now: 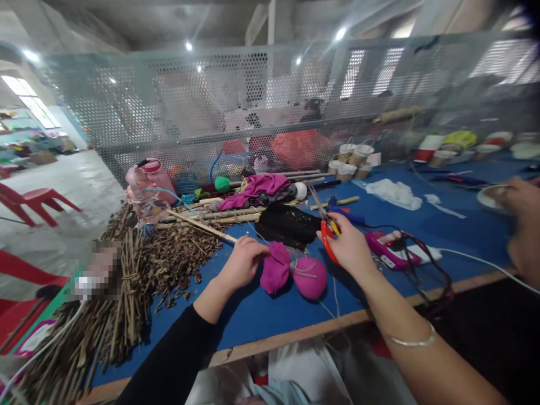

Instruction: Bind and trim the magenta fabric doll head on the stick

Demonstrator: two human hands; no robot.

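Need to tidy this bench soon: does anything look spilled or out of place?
Dry twigs and crumbled leaf bits lie scattered over the left end of the blue table, some overhanging its front edge. Cables lie tangled beside the right hand holding red scissors.

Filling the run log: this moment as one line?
left hand: grips pink bundle | right hand: holds red scissors | on: blue table

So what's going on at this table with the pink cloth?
A person works at a blue table. Their left hand pinches the gathered end of a pink cloth bundle lying on it. Their right hand holds red scissors beside it. Dried sticks are heaped to the left; another person's hand shows at the right edge.
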